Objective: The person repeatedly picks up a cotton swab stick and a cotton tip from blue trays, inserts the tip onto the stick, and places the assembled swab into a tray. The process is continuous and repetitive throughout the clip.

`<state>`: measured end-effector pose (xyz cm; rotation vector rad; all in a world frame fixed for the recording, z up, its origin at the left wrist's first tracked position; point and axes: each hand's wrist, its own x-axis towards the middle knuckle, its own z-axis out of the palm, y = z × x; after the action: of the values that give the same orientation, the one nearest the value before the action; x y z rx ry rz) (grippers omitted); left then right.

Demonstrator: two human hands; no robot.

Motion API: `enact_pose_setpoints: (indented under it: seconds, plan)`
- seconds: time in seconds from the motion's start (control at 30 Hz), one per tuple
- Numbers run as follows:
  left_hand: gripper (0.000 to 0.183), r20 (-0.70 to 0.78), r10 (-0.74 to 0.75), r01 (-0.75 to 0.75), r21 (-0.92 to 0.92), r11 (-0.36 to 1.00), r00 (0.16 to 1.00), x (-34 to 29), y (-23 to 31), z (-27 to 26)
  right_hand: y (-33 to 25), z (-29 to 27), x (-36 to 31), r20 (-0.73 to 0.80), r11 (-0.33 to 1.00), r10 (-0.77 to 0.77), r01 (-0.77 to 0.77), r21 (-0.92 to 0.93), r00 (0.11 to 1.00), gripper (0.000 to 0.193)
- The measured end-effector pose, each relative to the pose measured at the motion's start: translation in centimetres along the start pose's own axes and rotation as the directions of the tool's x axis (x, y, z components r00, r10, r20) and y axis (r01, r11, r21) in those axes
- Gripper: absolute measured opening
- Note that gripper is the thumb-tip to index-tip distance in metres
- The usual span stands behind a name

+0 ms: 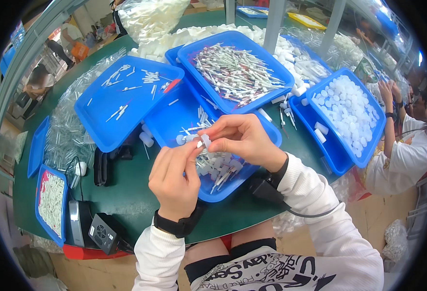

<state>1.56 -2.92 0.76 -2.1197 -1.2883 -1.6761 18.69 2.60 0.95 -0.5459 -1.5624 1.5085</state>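
Note:
My left hand (174, 177) and my right hand (245, 138) meet fingertip to fingertip over a blue tray (267, 127). Pinched between them is a small translucent white plastic cap (206, 140), with a short white piece against it by the left fingertips. My fingers cover much of both, so I cannot tell how they join. Beneath my hands, the tray holds several thin white sticks (223, 177), some with translucent caps on them. Each wrist wears a black band.
A blue tray heaped with white and pink sticks (237, 72) stands ahead. Another blue tray (126, 104) with scattered sticks lies left; one of translucent caps (347, 111) lies right. Black devices (107, 234) stand at the near-left table edge. A co-worker's arm (389, 119) reaches in at right.

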Motion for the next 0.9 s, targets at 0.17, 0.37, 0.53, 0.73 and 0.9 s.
enact_pose_setpoints:
  seconds: [0.17,0.37,0.53,0.73,0.9]
  plan:
    - [0.017,-0.004,0.054,-0.054,0.030,0.998,0.999,0.1,-0.1,0.1,0.1,0.0,-0.1,-0.007,0.999,-0.017,0.017,-0.028,1.000,0.024]
    - [0.012,0.043,-0.115,0.121,-0.151,0.981,0.992,0.3,0.0,-0.3,-0.2,0.3,-0.2,-0.004,0.997,-0.055,0.055,-0.052,0.998,0.024]
    - [0.010,0.075,-0.097,0.106,-0.125,0.987,0.992,0.4,-0.2,-0.6,0.1,-0.1,-0.2,0.056,0.976,-0.139,0.147,-0.161,0.989,0.027]
    - [0.011,0.084,-0.130,0.146,-0.223,0.964,0.988,0.6,-0.2,-0.3,-0.7,-0.4,-0.2,0.053,0.982,-0.105,0.112,-0.151,0.993,0.028]
    - [0.010,0.119,-0.200,0.220,-0.194,0.956,0.973,0.2,-1.1,-0.2,-2.5,-2.5,1.0,-0.093,0.984,-0.124,0.111,-0.140,0.988,0.028]
